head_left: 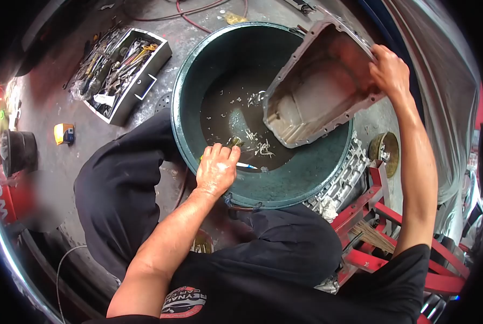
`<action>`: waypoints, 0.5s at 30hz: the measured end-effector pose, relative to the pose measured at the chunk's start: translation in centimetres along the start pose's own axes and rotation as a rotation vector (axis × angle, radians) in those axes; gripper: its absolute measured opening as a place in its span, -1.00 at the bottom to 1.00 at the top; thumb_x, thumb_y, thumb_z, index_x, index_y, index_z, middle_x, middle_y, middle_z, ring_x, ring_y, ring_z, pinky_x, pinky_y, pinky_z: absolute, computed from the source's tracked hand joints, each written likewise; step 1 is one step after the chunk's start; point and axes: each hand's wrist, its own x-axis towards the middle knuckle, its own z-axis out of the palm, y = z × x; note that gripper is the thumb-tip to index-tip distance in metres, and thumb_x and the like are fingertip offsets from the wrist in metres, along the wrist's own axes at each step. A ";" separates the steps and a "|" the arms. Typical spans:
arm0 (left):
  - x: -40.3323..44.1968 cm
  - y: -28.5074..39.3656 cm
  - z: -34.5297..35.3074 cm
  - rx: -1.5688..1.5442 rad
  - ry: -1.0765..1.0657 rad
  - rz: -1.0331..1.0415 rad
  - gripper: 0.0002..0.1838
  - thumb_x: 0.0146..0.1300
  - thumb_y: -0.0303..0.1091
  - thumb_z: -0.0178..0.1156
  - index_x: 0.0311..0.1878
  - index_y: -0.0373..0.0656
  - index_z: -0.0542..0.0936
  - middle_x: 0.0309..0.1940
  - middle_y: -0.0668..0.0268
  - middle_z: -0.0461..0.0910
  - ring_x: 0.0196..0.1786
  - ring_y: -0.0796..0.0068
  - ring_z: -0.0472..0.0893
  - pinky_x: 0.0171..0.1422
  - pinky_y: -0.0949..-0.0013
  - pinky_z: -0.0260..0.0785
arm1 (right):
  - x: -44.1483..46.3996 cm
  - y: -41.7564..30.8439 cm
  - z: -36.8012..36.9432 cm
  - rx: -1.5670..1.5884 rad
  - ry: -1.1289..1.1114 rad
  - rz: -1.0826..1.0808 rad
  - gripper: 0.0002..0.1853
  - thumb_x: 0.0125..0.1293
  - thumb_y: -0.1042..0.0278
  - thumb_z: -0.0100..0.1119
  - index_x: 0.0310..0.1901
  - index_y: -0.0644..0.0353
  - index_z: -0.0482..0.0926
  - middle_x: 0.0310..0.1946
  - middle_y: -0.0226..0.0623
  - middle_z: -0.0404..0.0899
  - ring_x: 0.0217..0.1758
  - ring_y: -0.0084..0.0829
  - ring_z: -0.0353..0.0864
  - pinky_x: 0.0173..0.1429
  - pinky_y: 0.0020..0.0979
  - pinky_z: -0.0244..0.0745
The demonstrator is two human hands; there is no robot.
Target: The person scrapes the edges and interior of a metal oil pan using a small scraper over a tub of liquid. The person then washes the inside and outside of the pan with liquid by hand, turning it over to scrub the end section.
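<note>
An oil pan (328, 81), metal with a flanged rim of bolt holes, is tilted over a large dark green tub (183, 124). My right hand (390, 70) grips the pan by its upper right rim. Murky water (225, 119) with pale floating bits covers the tub's bottom. Over the near left side of the tub, my left hand (218, 170) is closed round a slim tool (247, 166) whose white and blue end sticks out to the right. Something greenish brown (234, 142) shows just past my fingers; whether it belongs to the tool I cannot tell.
A toolbox (160, 54) full of hand tools stands at the upper left, near a yellow and blue box (64, 134). Red metal stands (365, 261) and a metal engine part (345, 186) lie right of the tub. A round tin (392, 154) is beside them. A hose (190, 20) crosses the floor.
</note>
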 end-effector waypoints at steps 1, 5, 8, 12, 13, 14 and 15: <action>0.0 0.0 -0.1 0.001 0.004 -0.010 -0.67 0.09 -0.40 0.20 -0.03 -0.15 0.62 -0.36 0.24 0.55 -0.11 0.21 0.53 0.03 0.11 0.38 | -1.0 -0.6 -0.7 -0.013 0.035 0.028 -0.67 0.13 0.32 0.13 -0.03 0.05 0.62 -0.10 -0.16 0.69 -0.09 0.02 0.70 0.00 -0.01 0.59; 0.0 0.2 -0.1 0.015 0.012 -0.014 -0.66 0.09 -0.40 0.20 -0.01 -0.16 0.61 -0.33 0.25 0.56 -0.08 0.21 0.54 0.06 0.12 0.38 | -5.0 -2.7 0.3 -0.071 0.073 0.167 -0.59 0.19 0.30 0.16 0.12 -0.03 0.53 0.15 -0.31 0.57 -0.05 0.03 0.71 0.00 -0.01 0.61; -0.2 0.2 -0.4 -0.019 0.003 -0.006 -0.63 0.05 -0.45 0.24 -0.01 -0.16 0.60 -0.35 0.25 0.54 -0.11 0.21 0.53 0.00 0.13 0.39 | -6.8 -3.5 0.7 -0.021 0.100 0.356 -0.52 0.22 0.31 0.17 0.22 -0.14 0.49 0.27 -0.43 0.48 0.02 -0.03 0.69 0.01 -0.03 0.60; 0.3 0.1 -0.3 -0.012 0.000 -0.007 -0.61 0.05 -0.44 0.25 0.02 -0.17 0.59 -0.34 0.25 0.55 -0.13 0.21 0.53 -0.01 0.14 0.40 | -9.5 -4.5 1.4 -0.032 0.095 0.427 -0.38 0.25 0.32 0.12 0.39 -0.25 0.40 0.28 -0.39 0.46 0.04 -0.12 0.69 0.05 -0.05 0.59; 0.3 0.2 -0.3 -0.011 -0.022 -0.016 -0.61 0.06 -0.45 0.25 0.02 -0.17 0.59 -0.34 0.25 0.55 -0.14 0.21 0.54 -0.02 0.14 0.41 | -9.8 -4.6 1.5 -0.025 0.090 0.431 -0.38 0.25 0.32 0.12 0.39 -0.25 0.40 0.28 -0.39 0.46 0.04 -0.12 0.69 0.05 -0.05 0.59; 0.2 0.3 -0.3 -0.014 -0.046 -0.024 -0.61 0.06 -0.45 0.25 0.03 -0.17 0.60 -0.35 0.25 0.55 -0.15 0.22 0.54 -0.03 0.15 0.42 | -10.1 -4.6 1.6 -0.056 0.076 0.452 -0.40 0.26 0.33 0.11 0.38 -0.25 0.42 0.27 -0.37 0.48 0.07 -0.14 0.68 0.08 -0.06 0.58; 0.2 0.3 -0.3 -0.017 -0.056 -0.021 -0.61 0.06 -0.45 0.25 0.03 -0.17 0.60 -0.35 0.25 0.55 -0.15 0.22 0.54 -0.03 0.15 0.42 | -10.5 -4.7 1.6 -0.091 0.060 0.471 -0.41 0.27 0.33 0.09 0.37 -0.26 0.43 0.26 -0.35 0.49 0.10 -0.16 0.66 0.10 -0.07 0.57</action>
